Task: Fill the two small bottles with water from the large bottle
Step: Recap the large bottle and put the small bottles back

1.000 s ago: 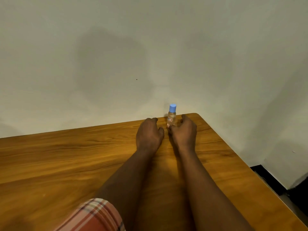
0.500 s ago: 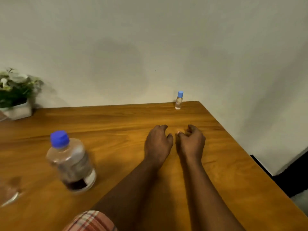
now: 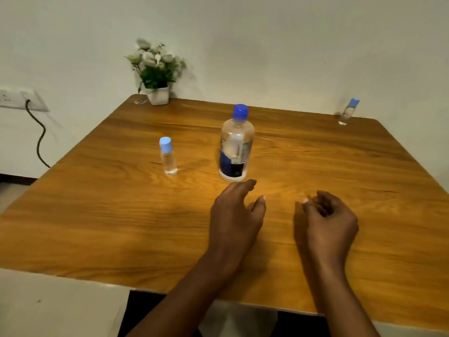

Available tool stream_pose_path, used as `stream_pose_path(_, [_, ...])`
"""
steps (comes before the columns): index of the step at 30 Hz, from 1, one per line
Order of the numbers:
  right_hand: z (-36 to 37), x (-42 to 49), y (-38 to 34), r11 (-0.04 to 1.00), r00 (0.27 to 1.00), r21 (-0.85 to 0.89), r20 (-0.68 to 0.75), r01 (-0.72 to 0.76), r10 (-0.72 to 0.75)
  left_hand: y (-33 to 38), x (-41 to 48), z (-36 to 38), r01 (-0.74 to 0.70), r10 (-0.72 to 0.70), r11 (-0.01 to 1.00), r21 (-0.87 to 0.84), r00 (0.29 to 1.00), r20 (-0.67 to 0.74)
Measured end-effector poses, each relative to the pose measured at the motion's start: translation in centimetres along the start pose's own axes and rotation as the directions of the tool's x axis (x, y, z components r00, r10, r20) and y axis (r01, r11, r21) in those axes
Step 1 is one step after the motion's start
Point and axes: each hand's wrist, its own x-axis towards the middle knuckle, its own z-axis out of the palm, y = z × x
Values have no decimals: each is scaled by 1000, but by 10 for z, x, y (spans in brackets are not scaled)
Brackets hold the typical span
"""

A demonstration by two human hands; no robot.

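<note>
Both hands are over the near part of the wooden tabletop [image 3: 97, 215] and hold nothing.

- Left hand [image 3: 234, 215]: palm down, fingers relaxed and extended forward. Its fingertips lie just short of the base of the large bottle.
- Right hand [image 3: 328, 222]: fingers loosely curled, apart from every bottle.
- Large bottle [image 3: 235, 147]: upright near the tabletop centre, clear, dark blue cap fitted, blue-and-dark label.
- Near small bottle [image 3: 167, 156]: upright to the left of the large bottle, apart from it, light blue cap fitted. Its fill level cannot be determined.
- Far small bottle [image 3: 347, 113]: upright at the far right corner, light blue cap fitted.

A potted plant [image 3: 156, 71] stands at the far left corner. A wall socket [image 3: 14, 98] with a black cable [image 3: 40, 139] is on the wall to the left.
</note>
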Motion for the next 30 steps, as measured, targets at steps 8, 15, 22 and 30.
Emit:
stream_pose_path(8, [57,-89,-35,993,976,54,187,101,-109,-42,-7,-78,145,-150,989,-42,974,-172])
stream_pose_path(15, [131,-113,-82,971,890,27,394,238,-229,-78,19,-110,225,-218,974,2,942,-256])
stream_pose_path(22, [185,-94,-100,965,847,-10,481,264,-226,-106,58,-122,273,-245,959,78,935,-257])
stream_pose_path(30, [204,-92,-96,951,844,25,455,307,-285,-118,73,-120,263,-230,958,111,942,-243])
